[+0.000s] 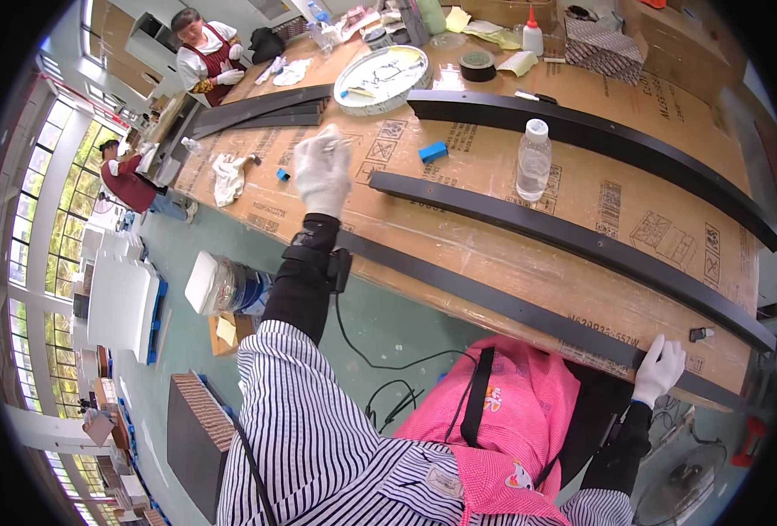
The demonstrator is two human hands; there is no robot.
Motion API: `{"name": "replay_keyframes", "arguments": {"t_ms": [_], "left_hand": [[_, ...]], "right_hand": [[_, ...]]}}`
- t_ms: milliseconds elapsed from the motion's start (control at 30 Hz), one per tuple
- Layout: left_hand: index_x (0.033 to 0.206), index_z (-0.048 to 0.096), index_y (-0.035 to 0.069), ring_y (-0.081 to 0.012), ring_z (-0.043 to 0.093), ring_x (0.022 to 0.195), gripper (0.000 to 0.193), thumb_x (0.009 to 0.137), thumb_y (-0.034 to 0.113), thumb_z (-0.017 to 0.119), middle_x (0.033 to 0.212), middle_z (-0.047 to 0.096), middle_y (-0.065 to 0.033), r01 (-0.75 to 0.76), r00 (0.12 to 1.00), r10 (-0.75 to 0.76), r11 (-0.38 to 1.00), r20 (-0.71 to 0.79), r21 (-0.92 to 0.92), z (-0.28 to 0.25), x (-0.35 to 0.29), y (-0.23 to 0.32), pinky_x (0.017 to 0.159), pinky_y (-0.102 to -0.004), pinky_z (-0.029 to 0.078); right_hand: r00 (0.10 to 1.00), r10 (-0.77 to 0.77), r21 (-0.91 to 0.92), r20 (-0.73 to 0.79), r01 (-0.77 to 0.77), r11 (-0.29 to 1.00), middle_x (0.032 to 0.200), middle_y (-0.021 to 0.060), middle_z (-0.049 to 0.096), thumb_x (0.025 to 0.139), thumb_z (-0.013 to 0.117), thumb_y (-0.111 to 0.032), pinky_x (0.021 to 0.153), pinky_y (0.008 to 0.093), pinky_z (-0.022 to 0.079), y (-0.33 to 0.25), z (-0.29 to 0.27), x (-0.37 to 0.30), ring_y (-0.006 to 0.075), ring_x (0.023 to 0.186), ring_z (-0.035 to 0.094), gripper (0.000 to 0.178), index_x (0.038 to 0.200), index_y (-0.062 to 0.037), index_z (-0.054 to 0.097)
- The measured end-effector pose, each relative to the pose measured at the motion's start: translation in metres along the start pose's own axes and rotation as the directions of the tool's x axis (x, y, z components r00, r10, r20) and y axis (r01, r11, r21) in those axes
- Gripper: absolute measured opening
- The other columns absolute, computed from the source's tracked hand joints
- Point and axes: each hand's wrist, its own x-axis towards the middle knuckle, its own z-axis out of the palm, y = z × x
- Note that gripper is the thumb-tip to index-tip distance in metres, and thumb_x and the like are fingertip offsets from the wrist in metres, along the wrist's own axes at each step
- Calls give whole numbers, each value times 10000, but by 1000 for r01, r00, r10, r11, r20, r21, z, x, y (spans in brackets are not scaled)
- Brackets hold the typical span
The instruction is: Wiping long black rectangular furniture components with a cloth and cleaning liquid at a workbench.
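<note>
Both my hands wear white gloves. My left hand is raised over the cardboard-covered table, its fingers curled closed; whatever they may hold is too small to make out. My right hand lies with fingers stretched over a flat black strip along the near table edge. Beyond that strip is a black bar, and farther back a thicker black bar. A small blue block sits left of my left hand, a larger blue block right of it. A small black piece is near my right hand.
A clear bottle stands between the bars. Behind are a round white tray, a tape roll and a red-tipped bottle. Dark strips and a cloth lie left. Two people work beyond. A cable hangs from my left wrist.
</note>
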Motion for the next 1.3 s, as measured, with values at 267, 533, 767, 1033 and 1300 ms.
{"name": "replay_keyframes", "arguments": {"t_ms": [267,533,767,1033,1300], "left_hand": [[1127,700,56,-237,657,1090,228,989,233,736,1210,609,-144,210,906,-42,909,422,-360,43,-56,151,923,-405,565],[1546,482,153,-334,508,1403,643,967,368,661,1594,450,-133,-317,828,310,946,467,-66,82,-106,150,1175,-470,409],[1195,697,99,-378,571,1215,627,659,354,896,1246,639,-123,-441,563,609,793,559,-420,-3,-211,250,1085,-545,433],[1103,674,78,-355,616,1099,511,670,233,897,1174,667,-103,-342,546,603,794,582,-502,22,-236,246,957,-469,500],[1142,653,44,-385,632,1150,560,668,221,894,1233,660,-148,-441,401,622,774,673,-454,2,-204,165,982,-480,520]], "right_hand": [[994,-49,-26,-94,47,999,827,116,593,983,650,-188,762,501,449,-8,-8,-1,360,845,581,282,736,-57,614],[992,-14,27,-127,18,999,798,84,599,905,724,-245,712,498,449,-31,-8,13,339,793,595,316,647,-133,580],[675,737,19,-40,-737,676,1187,232,655,950,681,-455,960,506,546,56,-36,63,429,1063,685,458,1121,-31,713],[496,768,-336,405,-700,630,1220,239,743,906,656,-486,969,475,584,64,-37,116,366,1168,723,518,1205,-79,775],[579,771,775,265,-603,187,913,154,711,979,606,-115,661,338,583,105,-100,45,207,735,735,188,1096,32,616]]}}
